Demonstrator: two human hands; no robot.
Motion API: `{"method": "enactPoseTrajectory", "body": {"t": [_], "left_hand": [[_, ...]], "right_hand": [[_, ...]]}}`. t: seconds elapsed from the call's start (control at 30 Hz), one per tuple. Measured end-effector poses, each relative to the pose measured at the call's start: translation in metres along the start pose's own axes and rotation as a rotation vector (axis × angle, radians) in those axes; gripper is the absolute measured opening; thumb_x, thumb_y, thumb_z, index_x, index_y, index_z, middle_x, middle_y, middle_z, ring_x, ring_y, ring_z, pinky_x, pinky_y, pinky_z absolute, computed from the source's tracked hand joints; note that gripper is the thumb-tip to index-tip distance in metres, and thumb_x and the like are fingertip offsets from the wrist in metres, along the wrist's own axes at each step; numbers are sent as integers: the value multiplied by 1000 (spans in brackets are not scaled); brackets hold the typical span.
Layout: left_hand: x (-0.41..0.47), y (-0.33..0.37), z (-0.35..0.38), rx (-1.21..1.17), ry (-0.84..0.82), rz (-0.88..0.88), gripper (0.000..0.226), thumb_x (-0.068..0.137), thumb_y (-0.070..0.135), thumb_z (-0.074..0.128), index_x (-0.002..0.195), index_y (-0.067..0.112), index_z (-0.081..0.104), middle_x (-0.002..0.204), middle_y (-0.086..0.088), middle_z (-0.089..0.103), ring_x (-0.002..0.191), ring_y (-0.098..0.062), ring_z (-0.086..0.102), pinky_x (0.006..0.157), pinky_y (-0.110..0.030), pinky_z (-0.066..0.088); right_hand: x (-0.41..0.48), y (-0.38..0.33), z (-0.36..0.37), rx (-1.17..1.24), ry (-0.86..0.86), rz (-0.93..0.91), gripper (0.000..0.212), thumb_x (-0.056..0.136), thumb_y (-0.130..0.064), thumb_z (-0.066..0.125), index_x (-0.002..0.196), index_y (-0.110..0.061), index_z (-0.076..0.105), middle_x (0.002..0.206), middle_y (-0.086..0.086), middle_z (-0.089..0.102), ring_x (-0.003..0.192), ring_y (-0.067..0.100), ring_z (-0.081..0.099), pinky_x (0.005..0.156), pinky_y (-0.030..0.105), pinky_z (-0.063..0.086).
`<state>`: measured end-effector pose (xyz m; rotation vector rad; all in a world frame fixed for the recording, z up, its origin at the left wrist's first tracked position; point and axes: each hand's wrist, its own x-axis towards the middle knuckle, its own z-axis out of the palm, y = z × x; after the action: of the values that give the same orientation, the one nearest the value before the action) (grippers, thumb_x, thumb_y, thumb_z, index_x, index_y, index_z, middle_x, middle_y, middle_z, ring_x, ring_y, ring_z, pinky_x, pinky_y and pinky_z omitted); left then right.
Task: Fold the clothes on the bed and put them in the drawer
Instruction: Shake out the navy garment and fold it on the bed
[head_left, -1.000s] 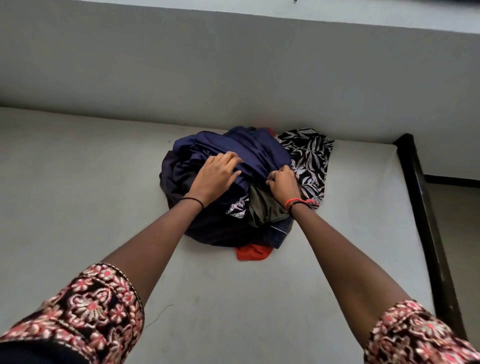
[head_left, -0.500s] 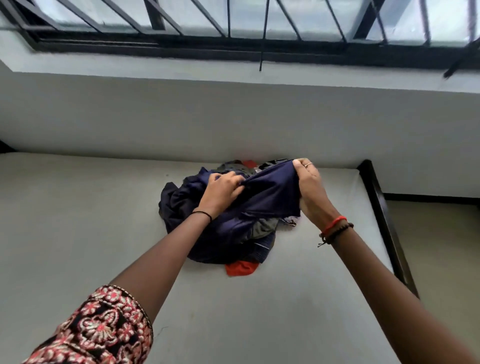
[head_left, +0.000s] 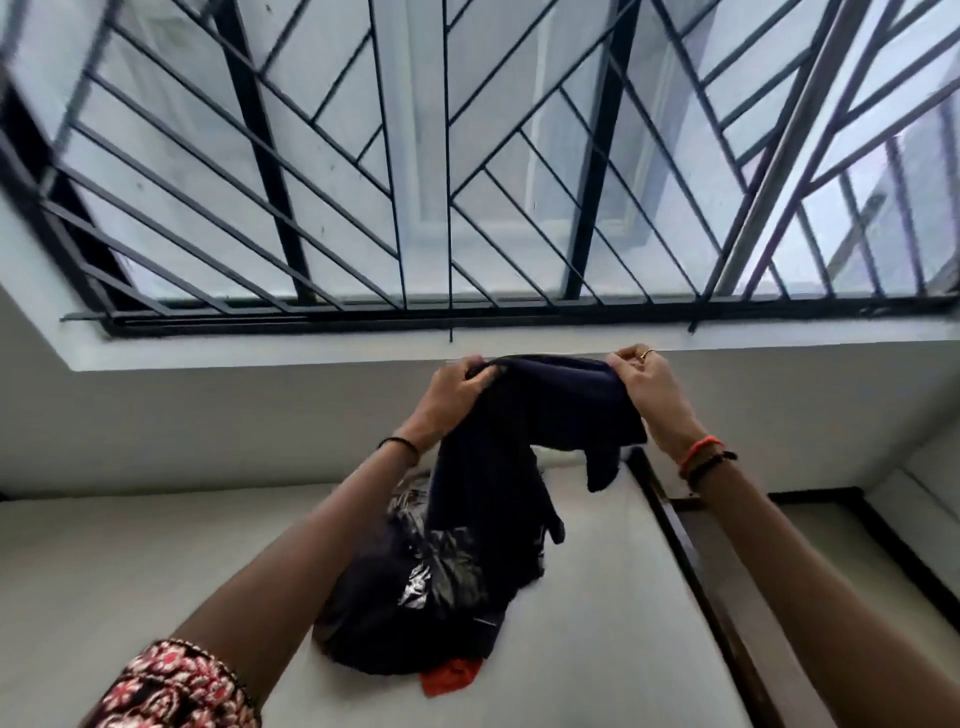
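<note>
Above the far right part of the bed (head_left: 130, 571), a person holds a navy garment (head_left: 519, 441) up in the air with both arms stretched forward. The left hand (head_left: 452, 395) has its fingers curled and clamped on the left end of the garment's top edge. The right hand (head_left: 649, 395) pinches the right end between thumb and fingers, and a ring (head_left: 644, 353) shows on one finger. The top edge runs between the two hands in a shallow arc. Below it the cloth hangs in a long dark fold, with a shorter flap drooping under the right hand. The lower end of the garment reaches down to a pile of clothes (head_left: 374, 634); whether it has come free of the pile cannot be told.

The pile lies on the pale bed near its right edge and towards its far edge. It is mostly dark cloth, with a black-and-white patterned piece (head_left: 415, 587) in the middle and a red piece (head_left: 449, 675) sticking out at the near side. A dark wooden frame (head_left: 691, 561) runs along the right edge of the bed.

A thin black band (head_left: 397, 444) circles the left wrist, and orange and dark bands (head_left: 701, 457) circle the right. A red floral sleeve (head_left: 171, 686) covers the left upper arm.

Beyond the far edge of the bed rises a grey wall, and above it a wide window with a black metal grille (head_left: 467, 156) of upright and slanted bars.
</note>
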<state>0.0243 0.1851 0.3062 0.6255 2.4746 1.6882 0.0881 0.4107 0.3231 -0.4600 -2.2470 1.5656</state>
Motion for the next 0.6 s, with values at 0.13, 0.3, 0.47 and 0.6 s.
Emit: {"method": "enactPoseTrajectory", "body": {"t": [0.13,0.3,0.47,0.6], "left_hand": [[6,62,-3,-107,68,-70,25,94,25,56,73,13,60,67,2,55,61,-7,47,51,-14,37],[9,118,0,-217,102,-153,29,90,24,61,64,12,55,65,-5,55,59,-16,54,52,-24,42],[0,153,-4,-277,75,-122,19,90,22,62,79,6,60,67,-4,57,58,-15,56,42,-17,42],[-1,157,-20,-325,42,-126,21,92,22,61,96,1,60,80,-9,58,70,-18,59,45,-19,48]], "right_hand": [[-36,-33,-18,-117,199,-151,13,95,-23,54,94,-10,57,88,6,61,83,22,58,82,40,50],[-116,-56,8,-91,-63,-194,47,70,-52,74,95,-16,58,84,-2,66,75,11,65,67,21,52],[-139,-42,18,-223,-91,-226,35,84,-25,71,116,-12,65,102,5,71,88,14,64,69,10,40],[-132,-52,-9,-150,-117,-249,24,92,-17,61,69,-20,65,54,-8,54,47,-2,46,47,14,31]]}}
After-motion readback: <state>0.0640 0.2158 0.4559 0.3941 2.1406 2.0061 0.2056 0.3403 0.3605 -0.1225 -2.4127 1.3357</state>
